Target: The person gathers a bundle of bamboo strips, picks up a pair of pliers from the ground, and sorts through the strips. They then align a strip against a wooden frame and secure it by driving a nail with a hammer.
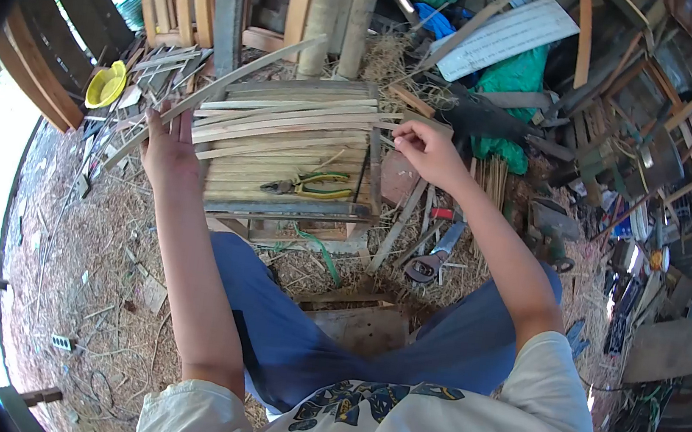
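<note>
My left hand (170, 153) is closed around a long, flat wooden strip (234, 77), which slants up to the right over the far left corner of a low slatted bench (234, 184). Several pale strips (280, 123) lie across the bench top. Close to their right ends, my right hand (430, 153) has its thumb and fingers pinched together; whatever may be between them is too small to make out. Pliers with yellow-green handles (315, 189) rest on the slats in front of the strips, touched by neither hand.
A handsaw (435, 256) lies on the litter-covered ground right of the bench, beside a red handle (446, 215). At the back left is a yellow bowl (105, 86). Bamboo posts (360, 21) rise behind the bench. A white board (507, 40) leans over green sacking (510, 85).
</note>
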The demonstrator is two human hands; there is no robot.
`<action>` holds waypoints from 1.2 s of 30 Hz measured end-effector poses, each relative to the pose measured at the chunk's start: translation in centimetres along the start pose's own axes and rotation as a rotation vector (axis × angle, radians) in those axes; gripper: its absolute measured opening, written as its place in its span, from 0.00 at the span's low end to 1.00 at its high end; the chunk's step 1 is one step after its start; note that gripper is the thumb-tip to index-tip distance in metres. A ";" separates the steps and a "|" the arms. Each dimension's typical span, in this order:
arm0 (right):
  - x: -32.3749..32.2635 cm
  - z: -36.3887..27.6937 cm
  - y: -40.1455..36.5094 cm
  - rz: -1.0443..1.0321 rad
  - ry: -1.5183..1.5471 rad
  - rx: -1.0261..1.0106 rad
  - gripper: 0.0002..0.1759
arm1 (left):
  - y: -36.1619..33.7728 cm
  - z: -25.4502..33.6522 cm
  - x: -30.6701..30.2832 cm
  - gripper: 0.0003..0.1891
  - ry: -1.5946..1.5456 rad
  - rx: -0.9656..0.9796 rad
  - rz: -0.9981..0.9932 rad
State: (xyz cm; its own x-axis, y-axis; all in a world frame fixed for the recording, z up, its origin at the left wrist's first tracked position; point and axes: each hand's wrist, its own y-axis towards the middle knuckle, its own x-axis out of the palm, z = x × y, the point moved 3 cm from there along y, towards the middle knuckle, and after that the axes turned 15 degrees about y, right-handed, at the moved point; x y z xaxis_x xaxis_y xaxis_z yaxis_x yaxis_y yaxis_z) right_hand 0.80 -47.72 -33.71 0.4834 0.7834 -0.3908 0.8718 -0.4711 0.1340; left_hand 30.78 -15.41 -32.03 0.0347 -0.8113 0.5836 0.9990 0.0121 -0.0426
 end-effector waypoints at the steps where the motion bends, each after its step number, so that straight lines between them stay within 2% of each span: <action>1: 1.1 -0.1 1.0 -0.009 -0.115 -0.034 0.12 | 0.4 0.8 -0.6 0.24 -0.014 0.019 0.014; 5: 5.1 -0.2 7.3 -0.040 -0.186 -0.194 0.13 | 2.0 2.4 -3.3 0.26 -0.035 0.045 0.006; 8: 7.3 0.8 12.3 -0.074 -0.424 -0.299 0.16 | 2.8 3.0 -4.3 0.29 -0.016 0.003 -0.045; 9: 8.1 1.8 14.0 -0.082 -0.497 -0.342 0.17 | 1.4 3.6 -3.1 0.26 -0.034 -0.002 0.050; 10: 8.6 1.9 15.0 -0.115 -0.558 -0.359 0.18 | 1.3 3.7 -3.2 0.25 -0.052 -0.013 0.036; 13: 9.4 2.6 17.2 -0.294 -0.605 -0.045 0.16 | 1.3 4.1 -3.5 0.21 -0.098 -0.001 0.006; 17: 9.4 3.9 17.9 -0.266 -0.577 -0.127 0.10 | 1.4 4.5 -3.7 0.23 -0.138 0.011 0.021; 20: 9.2 4.1 17.2 -0.265 -0.510 -0.275 0.09 | 1.8 4.6 -4.1 0.26 -0.168 -0.001 0.001; 23: 9.6 2.1 16.6 -0.375 -0.531 -0.154 0.10 | 1.4 4.8 -4.0 0.29 -0.183 -0.019 -0.024; 26: 10.7 2.1 18.1 -0.258 -0.556 -0.097 0.11 | 1.1 4.7 -3.8 0.32 -0.181 -0.031 -0.049; 29: 12.5 3.5 19.3 -0.250 -0.415 -0.059 0.12 | 1.0 4.7 -3.6 0.33 -0.168 -0.034 -0.048; 32: 13.4 3.8 20.2 -0.326 -0.503 -0.057 0.13 | 0.9 4.6 -3.5 0.32 -0.163 -0.049 -0.038; 35: 12.8 4.5 20.3 -0.317 -0.367 -0.115 0.13 | 0.7 4.7 -3.3 0.32 -0.154 -0.075 -0.031; 36: 12.5 4.1 20.0 -0.254 -0.382 -0.157 0.13 | 0.6 4.8 -3.3 0.32 -0.146 -0.075 -0.038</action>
State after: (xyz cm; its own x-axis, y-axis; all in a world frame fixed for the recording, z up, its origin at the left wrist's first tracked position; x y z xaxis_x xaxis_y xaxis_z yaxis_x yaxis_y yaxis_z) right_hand 23.90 -49.00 -39.65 0.2153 0.6471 -0.7314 0.9742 -0.1939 0.1152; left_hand 31.44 -9.96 -30.10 0.0065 -0.7167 0.6974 0.9950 -0.0647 -0.0757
